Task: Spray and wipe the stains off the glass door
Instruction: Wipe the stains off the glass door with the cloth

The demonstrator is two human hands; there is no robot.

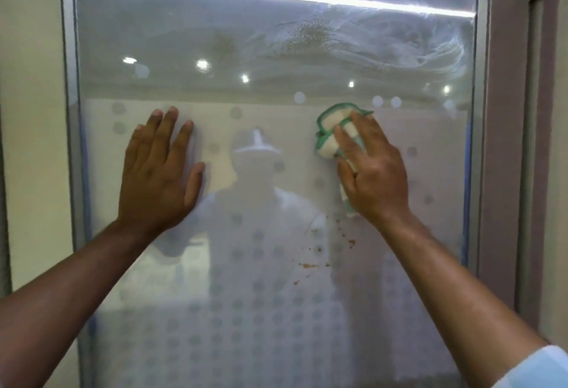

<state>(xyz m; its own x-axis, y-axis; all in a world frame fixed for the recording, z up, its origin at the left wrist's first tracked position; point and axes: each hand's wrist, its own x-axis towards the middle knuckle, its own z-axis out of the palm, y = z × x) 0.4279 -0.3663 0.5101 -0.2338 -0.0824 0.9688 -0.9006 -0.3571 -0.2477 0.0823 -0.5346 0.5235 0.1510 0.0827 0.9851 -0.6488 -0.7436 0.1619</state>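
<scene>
The glass door fills the view, frosted with grey dots over its lower half. My right hand presses a white cloth with green edging flat against the glass at mid-height on the right. My left hand lies flat on the glass to the left, fingers spread, holding nothing. Brown specks of stain dot the glass just below the cloth hand. A larger brown smear sits high up, beside white swirled wipe streaks. No spray bottle is in view.
A metal frame borders the glass on the left and another strip on the right. A pale wall stands to the left, a mauve door jamb to the right. Ceiling lights and a person's reflection show in the glass.
</scene>
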